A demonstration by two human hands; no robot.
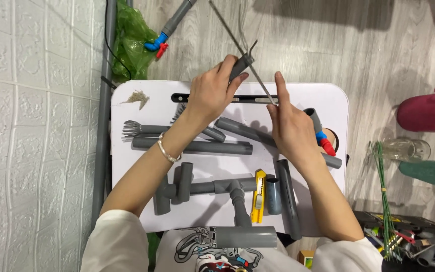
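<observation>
My left hand (212,93) is closed around a short grey pipe piece (241,65) held above the far edge of the small white table (142,166). My right hand (288,123) pinches a long thin metal rod (237,45) that runs up and left across the pipe piece; thin wires stick out beside the pipe end. Both hands hover over grey pipes (197,146) lying on the table. A bracelet sits on my left wrist.
On the table lie a grey pipe-and-fitting assembly (202,189), a yellow utility knife (259,195), a grey pipe with cut fringed end (137,129) and a blue-red valve (323,141). A green bag (132,40), pink slipper (429,111), glass jar (404,149) and green wires (384,196) sit around it.
</observation>
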